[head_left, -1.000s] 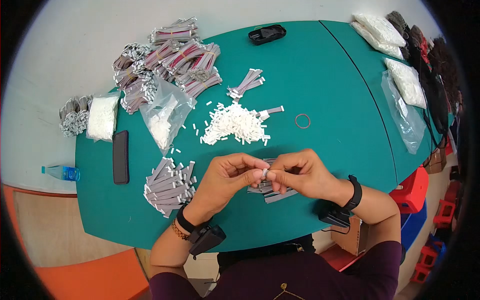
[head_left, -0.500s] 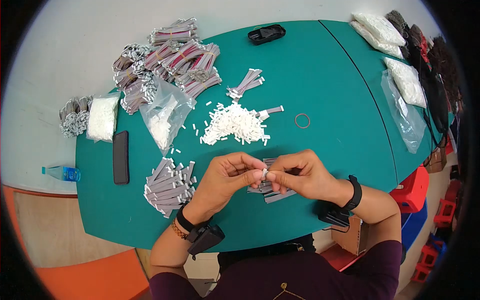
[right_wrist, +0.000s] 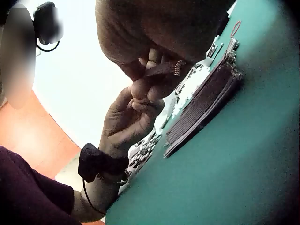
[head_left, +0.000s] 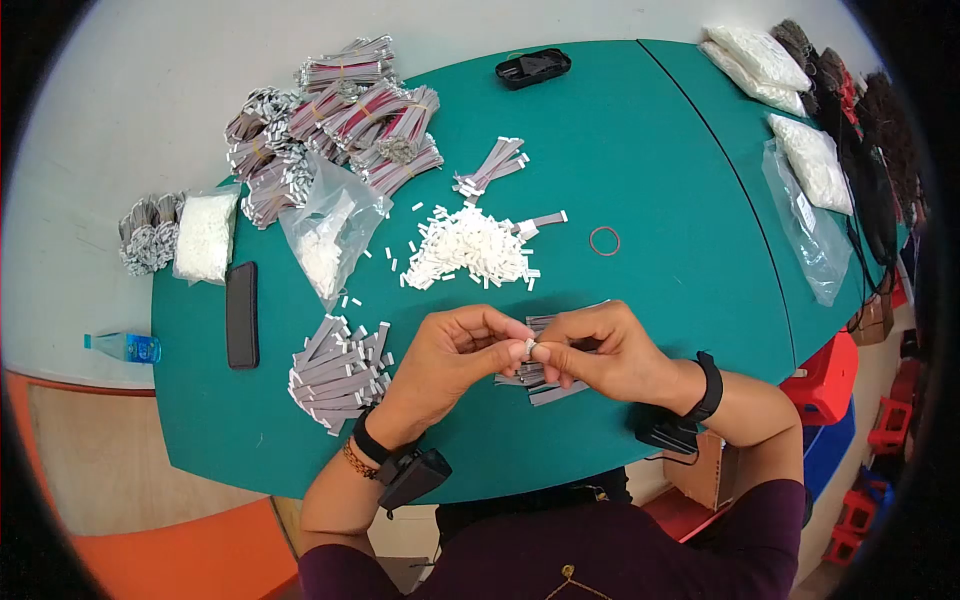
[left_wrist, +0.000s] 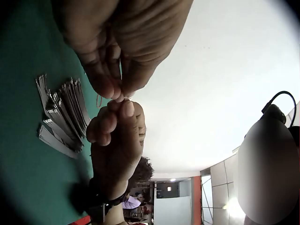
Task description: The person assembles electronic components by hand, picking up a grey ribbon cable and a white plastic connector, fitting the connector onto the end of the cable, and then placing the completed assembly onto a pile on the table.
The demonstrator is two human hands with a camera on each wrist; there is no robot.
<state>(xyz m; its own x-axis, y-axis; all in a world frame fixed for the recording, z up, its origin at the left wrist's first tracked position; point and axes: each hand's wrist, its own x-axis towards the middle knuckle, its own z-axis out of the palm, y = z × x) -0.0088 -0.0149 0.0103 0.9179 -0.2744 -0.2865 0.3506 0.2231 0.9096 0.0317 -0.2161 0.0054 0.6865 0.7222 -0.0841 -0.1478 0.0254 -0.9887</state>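
Fingertips of both hands meet over the near part of the green table. The left hand (head_left: 448, 362) pinches a small white connector (head_left: 528, 346) between thumb and forefinger. From the other side the right hand (head_left: 607, 350) pinches a short grey ribbon cable (right_wrist: 161, 69), whose free end with small metal contacts shows in the right wrist view. Fingertips hide most of the connector. Beneath the right hand lies a stack of grey ribbon cables (head_left: 548, 394). Beyond the hands is a heap of white connectors (head_left: 468, 248).
A pile of cables with white ends (head_left: 340, 375) lies left of the hands. Farther out are a black phone-like case (head_left: 242, 315), an open plastic bag (head_left: 335, 215), bundled cables (head_left: 365, 110), a red rubber band (head_left: 605, 242) and a black pouch (head_left: 534, 69). A bottle (head_left: 125, 346) stands far left.
Both hands stay nearly in place, fingertips together. The small white piece between them has turned slightly, and the right fingers have shifted a little.
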